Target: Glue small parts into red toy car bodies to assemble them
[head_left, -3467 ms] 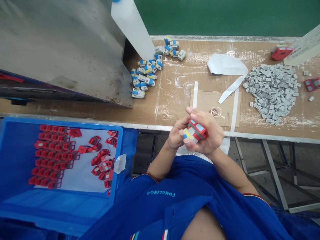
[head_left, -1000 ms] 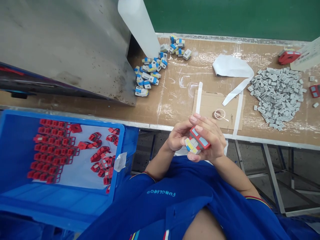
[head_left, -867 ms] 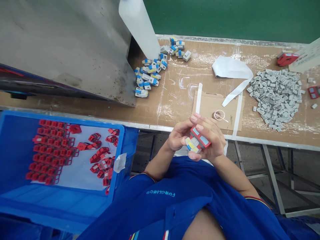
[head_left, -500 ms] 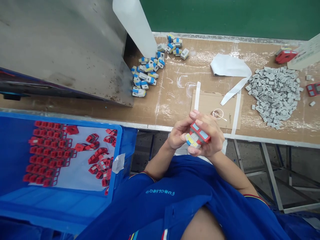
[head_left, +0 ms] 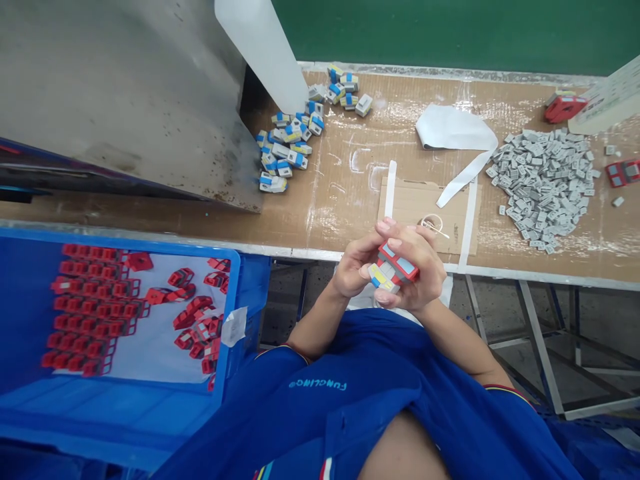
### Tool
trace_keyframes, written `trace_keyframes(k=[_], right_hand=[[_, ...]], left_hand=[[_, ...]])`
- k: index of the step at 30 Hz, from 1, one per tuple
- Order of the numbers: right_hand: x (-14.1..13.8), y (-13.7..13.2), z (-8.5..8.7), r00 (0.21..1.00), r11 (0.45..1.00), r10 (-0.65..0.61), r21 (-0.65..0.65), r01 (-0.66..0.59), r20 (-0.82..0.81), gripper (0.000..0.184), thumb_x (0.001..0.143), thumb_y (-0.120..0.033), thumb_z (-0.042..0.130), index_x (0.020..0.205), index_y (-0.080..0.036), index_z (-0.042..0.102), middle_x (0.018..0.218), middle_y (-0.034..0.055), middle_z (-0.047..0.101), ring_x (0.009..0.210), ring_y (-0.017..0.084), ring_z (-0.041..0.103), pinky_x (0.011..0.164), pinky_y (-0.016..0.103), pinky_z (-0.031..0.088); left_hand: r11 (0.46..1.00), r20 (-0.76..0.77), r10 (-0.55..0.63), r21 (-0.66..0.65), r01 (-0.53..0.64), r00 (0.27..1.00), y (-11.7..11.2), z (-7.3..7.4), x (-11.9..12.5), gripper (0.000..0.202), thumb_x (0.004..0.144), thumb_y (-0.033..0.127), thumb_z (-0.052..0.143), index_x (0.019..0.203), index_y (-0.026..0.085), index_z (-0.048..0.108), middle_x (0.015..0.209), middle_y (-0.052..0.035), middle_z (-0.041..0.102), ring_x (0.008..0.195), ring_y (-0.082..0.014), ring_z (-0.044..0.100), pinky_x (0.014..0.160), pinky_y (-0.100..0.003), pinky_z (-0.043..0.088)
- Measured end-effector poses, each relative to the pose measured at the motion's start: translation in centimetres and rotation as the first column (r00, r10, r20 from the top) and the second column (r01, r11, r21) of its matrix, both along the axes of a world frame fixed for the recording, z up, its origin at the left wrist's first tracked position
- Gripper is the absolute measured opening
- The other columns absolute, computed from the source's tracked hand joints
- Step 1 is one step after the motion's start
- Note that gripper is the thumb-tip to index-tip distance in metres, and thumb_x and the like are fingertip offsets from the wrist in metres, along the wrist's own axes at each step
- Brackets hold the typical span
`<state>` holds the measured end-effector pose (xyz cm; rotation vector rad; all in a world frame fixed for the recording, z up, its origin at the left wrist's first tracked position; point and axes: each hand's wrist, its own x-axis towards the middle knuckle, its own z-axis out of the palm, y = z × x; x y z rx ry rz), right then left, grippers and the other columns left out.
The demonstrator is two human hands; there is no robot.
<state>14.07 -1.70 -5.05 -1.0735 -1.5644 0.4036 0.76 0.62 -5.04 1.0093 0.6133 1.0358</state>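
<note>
Both hands meet around a red toy vehicle (head_left: 406,267) with pale blue windows and a grey band, held just in front of the bench edge. My right hand (head_left: 425,270) is closed about its red body from the right. A white block with yellow and blue patches (head_left: 384,277) sits against the near left side of the vehicle. My left hand (head_left: 354,268) grips from the left, its thumb pressed at that block and its fingers reaching over the top. The fingers hide how the two pieces join.
Left of me stands a blue crate (head_left: 233,277) holding red toy vehicles. White-blue blocks (head_left: 285,150) lie beside a metal box (head_left: 200,133). A heap of small grey pieces (head_left: 545,187), a white cloth strip (head_left: 457,127) and a tape-like ring (head_left: 431,223) are on the bench.
The view has shifted slightly, so the bench and crate appear a little further left. Both hands keep nearly the same grip on the toy vehicle and block.
</note>
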Motion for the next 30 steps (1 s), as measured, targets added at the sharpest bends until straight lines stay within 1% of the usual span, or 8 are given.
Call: trace_keyframes(k=[4, 8, 12, 18, 22, 24, 26, 30], right_hand=[[0.1, 0.0, 0.0, 0.995, 0.998, -0.058, 0.006, 0.058, 0.076, 0.076, 0.082, -0.096, 0.057, 0.124, -0.035, 0.07, 0.125, 0.0088, 0.085, 0.128, 0.041, 0.078, 0.109, 0.064, 0.058], [0.0, 0.2, -0.2, 1.0, 0.998, -0.023, 0.056, 0.024, -0.021, 0.072, 0.085, -0.09, 0.062, 0.13, -0.033, 0.069, 0.128, 0.0104, 0.084, 0.126, 0.041, 0.079, 0.108, 0.062, 0.058], [-0.2, 0.8, 0.4, 0.998, 0.998, -0.059, 0.032, 0.059, -0.028, 0.071, 0.085, -0.09, 0.062, 0.125, -0.031, 0.068, 0.126, 0.0126, 0.084, 0.127, 0.041, 0.078, 0.106, 0.061, 0.06], [-0.1, 1.5, 2.6, 0.996, 0.998, 0.054, -0.014, -0.055, -0.076, 0.058, 0.105, -0.058, 0.062, 0.153, -0.027, 0.054, 0.14, 0.0154, 0.079, 0.126, 0.032, 0.078, 0.102, 0.051, 0.066], [0.7, 1.7, 3.1, 0.993, 0.993, 0.116, -0.029, -0.115, 0.024, 0.073, 0.102, -0.058, 0.068, 0.163, -0.028, 0.042, 0.149, 0.0155, 0.073, 0.138, 0.033, 0.072, 0.113, 0.054, 0.063], [1.6, 1.9, 3.1, 0.981, 0.985, 0.166, -0.072, -0.159, 0.103, 0.069, 0.101, -0.05, 0.074, 0.16, -0.028, 0.046, 0.151, 0.0151, 0.072, 0.141, 0.033, 0.07, 0.116, 0.055, 0.061], [2.5, 2.1, 3.0, 0.971, 0.978, 0.185, -0.127, -0.167, 0.15, 0.056, 0.101, -0.042, 0.076, 0.151, -0.028, 0.057, 0.147, 0.0143, 0.074, 0.139, 0.033, 0.071, 0.116, 0.056, 0.06], [3.4, 2.0, 3.2, 0.991, 0.963, 0.131, -0.242, -0.121, 0.023, 0.038, 0.093, -0.05, 0.084, 0.119, -0.024, 0.075, 0.122, 0.0109, 0.082, 0.112, 0.029, 0.078, 0.096, 0.046, 0.066]], left_hand=[[1.0, -0.023, 0.001, -0.015, -0.001, 1.0, 0.0, 0.1, -0.1, 0.077, 0.075, 0.088, 0.079, 0.117, 0.023, 0.078, 0.111, -0.011, 0.081, 0.105, -0.031, 0.079, 0.092, -0.046, 0.067], [1.0, -0.023, -0.006, -0.011, 0.005, 1.0, 0.2, 0.5, -0.1, 0.074, 0.078, 0.086, 0.078, 0.118, 0.024, 0.078, 0.105, -0.0096, 0.081, 0.094, -0.0265, 0.077, 0.084, -0.041, 0.066], [1.0, 0.006, 0.005, 0.031, -0.005, 1.0, 0.7, 1.1, 0.0, 0.065, 0.082, 0.081, 0.077, 0.114, 0.025, 0.079, 0.103, -0.0072, 0.08, 0.09, -0.0235, 0.077, 0.087, -0.039, 0.065], [0.998, -0.004, 0.05, -0.033, -0.05, 0.999, 0.9, 1.8, 0.0, 0.072, 0.086, 0.083, 0.073, 0.121, 0.019, 0.076, 0.098, -0.0091, 0.079, 0.086, -0.0227, 0.076, 0.08, -0.034, 0.061], [0.99, 0.033, 0.046, -0.136, -0.041, 0.998, 1.1, 2.4, -0.3, 0.07, 0.083, 0.08, 0.079, 0.119, 0.02, 0.076, 0.089, -0.0055, 0.075, 0.07, -0.0159, 0.067, 0.07, -0.029, 0.058], [0.978, 0.052, 0.021, -0.206, -0.01, 0.998, 1.4, 2.7, -0.5, 0.067, 0.084, 0.079, 0.079, 0.116, 0.02, 0.075, 0.084, -0.0037, 0.073, 0.065, -0.0136, 0.064, 0.063, -0.026, 0.055], [0.969, 0.051, -0.004, -0.248, 0.017, 0.999, 1.7, 2.9, -0.6, 0.06, 0.088, 0.075, 0.079, 0.114, 0.021, 0.073, 0.084, -0.0027, 0.073, 0.066, -0.0128, 0.065, 0.063, -0.024, 0.056], [0.974, -0.032, -0.025, -0.227, 0.017, 0.999, 2.0, 3.0, -0.9, 0.064, 0.091, 0.081, 0.07, 0.108, 0.019, 0.07, 0.086, -0.0039, 0.076, 0.068, -0.0126, 0.068, 0.063, -0.024, 0.058]])
